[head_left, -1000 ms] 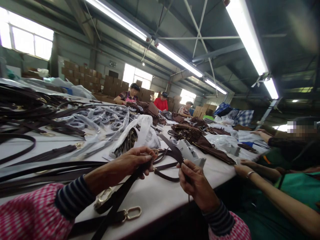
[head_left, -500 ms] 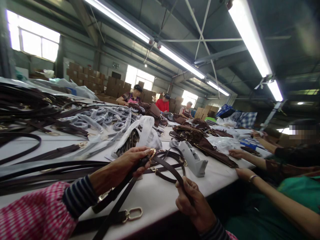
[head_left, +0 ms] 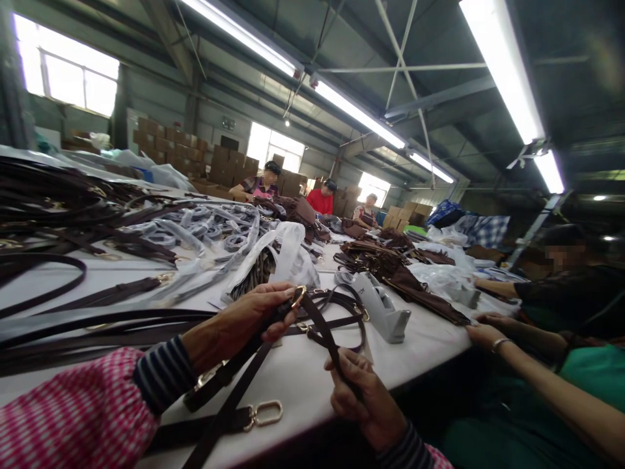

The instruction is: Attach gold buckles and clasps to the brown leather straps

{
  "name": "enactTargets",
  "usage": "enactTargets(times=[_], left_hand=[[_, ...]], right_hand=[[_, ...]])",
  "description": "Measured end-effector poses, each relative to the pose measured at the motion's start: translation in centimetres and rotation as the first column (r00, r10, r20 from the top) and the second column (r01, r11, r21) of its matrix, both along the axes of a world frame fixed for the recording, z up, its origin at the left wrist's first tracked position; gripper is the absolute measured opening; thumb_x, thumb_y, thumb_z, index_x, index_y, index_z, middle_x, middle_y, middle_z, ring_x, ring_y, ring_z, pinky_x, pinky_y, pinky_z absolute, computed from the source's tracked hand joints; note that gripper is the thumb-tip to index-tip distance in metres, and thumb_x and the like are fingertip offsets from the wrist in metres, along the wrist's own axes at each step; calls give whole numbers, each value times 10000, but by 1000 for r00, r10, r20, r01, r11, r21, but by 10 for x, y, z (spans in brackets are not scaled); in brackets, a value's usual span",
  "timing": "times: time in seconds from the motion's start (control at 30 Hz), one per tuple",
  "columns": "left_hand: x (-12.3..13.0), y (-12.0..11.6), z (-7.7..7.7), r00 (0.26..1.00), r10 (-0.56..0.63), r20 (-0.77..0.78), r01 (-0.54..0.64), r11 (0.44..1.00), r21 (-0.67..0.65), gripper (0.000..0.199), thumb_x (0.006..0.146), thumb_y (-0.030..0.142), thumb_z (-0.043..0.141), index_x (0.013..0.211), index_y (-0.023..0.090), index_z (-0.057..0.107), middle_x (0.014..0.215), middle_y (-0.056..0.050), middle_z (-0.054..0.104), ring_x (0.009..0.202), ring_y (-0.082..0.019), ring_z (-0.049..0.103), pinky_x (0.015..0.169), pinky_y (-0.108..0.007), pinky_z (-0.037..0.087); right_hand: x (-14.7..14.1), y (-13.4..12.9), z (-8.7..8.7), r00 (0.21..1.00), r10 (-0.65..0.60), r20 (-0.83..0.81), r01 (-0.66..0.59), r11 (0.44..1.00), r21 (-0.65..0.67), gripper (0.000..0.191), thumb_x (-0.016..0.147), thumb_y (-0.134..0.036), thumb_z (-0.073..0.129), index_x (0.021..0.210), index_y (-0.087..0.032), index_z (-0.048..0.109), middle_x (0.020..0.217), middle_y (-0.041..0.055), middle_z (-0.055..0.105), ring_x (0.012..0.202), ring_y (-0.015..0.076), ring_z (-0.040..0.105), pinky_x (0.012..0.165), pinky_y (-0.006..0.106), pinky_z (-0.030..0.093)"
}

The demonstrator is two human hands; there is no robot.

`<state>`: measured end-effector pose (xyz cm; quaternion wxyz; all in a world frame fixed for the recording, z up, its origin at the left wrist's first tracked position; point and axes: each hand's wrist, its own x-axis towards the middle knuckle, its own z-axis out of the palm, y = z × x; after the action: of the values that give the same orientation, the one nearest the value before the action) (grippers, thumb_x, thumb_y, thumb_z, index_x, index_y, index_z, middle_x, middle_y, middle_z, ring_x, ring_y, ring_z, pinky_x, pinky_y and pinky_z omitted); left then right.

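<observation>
Over the near edge of the table, my left hand (head_left: 249,322) pinches a dark brown strap just beside its gold ring (head_left: 299,298). From that ring the strap (head_left: 319,326) runs down to my right hand (head_left: 364,397), whose fingers are closed round it. More lengths of brown strap hang below my left hand. Under them a gold oval clasp (head_left: 268,413) on a strap end rests at the table edge. Just beyond my hands lies a coiled strap with gold hardware (head_left: 359,326), next to a grey tape dispenser (head_left: 383,309).
Brown straps (head_left: 43,195) are heaped at the left. Plastic-wrapped coils (head_left: 195,225) and a white plastic bag (head_left: 297,254) lie mid-table. Brown fabric pieces (head_left: 405,280) are piled right of centre. Co-workers' hands (head_left: 488,332) are close on the right; other people work across the table.
My right hand has moved slightly left and down, and the strap between my hands has gone from a curve to nearly straight. My left hand keeps its grip by the ring.
</observation>
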<state>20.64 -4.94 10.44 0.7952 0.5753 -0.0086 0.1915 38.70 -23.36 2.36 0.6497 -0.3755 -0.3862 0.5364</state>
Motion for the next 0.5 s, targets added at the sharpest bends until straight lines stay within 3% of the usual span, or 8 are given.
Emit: enactTargets(times=[0.1,0.2,0.37,0.43,0.5], left_hand=[[-2,-3,2,999,-35,-7,34,999,-26,179,953,309,608,981,137,647,633,13,564,381,-34,396,374,-151,300],[-2,-9,-1,996,-80,-43,78,996,-34,285,942,311,617,1163,134,645,633,-2,587,380,-48,431,368,-151,297],[4,-24,-10,979,-158,-131,154,987,-41,255,948,353,621,1048,122,656,632,-29,604,429,-71,493,395,-156,349],[6,-28,-10,982,-146,-117,143,989,-41,241,941,363,635,1003,131,644,651,-29,609,444,-71,503,405,-156,371],[8,-31,-9,988,-126,-95,123,992,-36,241,929,372,651,917,132,626,651,-27,609,438,-64,503,404,-150,374]], right_hand=[[-6,1,2,992,-25,123,37,995,-93,307,973,-418,658,905,-123,710,393,-107,409,291,18,180,341,169,179],[-12,2,15,972,-44,232,77,988,-133,355,950,-461,667,872,-116,701,393,-97,409,300,24,198,334,181,146],[-24,15,44,969,-105,225,120,991,-55,304,907,-456,719,960,-174,619,471,-107,423,354,33,185,352,179,116],[-28,21,55,946,-155,285,155,988,21,310,905,-455,718,1003,-184,604,545,-78,490,399,53,276,371,178,176],[-31,23,67,874,-249,418,221,968,115,283,933,-449,678,1030,-189,626,685,-18,599,528,95,458,460,192,338]])
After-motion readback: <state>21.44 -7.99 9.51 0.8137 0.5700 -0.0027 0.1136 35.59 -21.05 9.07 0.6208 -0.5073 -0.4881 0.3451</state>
